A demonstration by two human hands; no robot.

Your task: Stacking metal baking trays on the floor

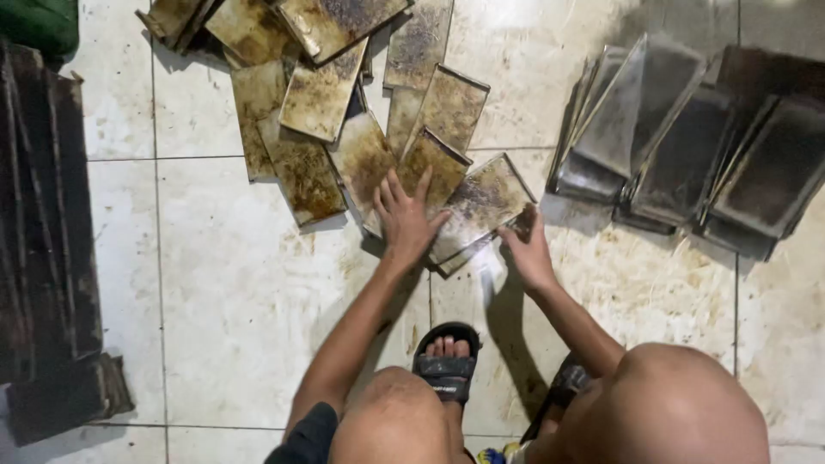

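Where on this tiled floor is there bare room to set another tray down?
Bare floor lies between the dark stack on the left and the left hand. A narrower strip separates the greasy trays from the grey trays. Tile below the grey trays is open too. It is crowded around both hands, the right hand gripping the nearest tray.

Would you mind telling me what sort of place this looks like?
Probably a bakery's washing or back area: the hands, left and right, work at a pile of greasy baking trays on a stained tile floor, with cleaner trays stacked alongside.
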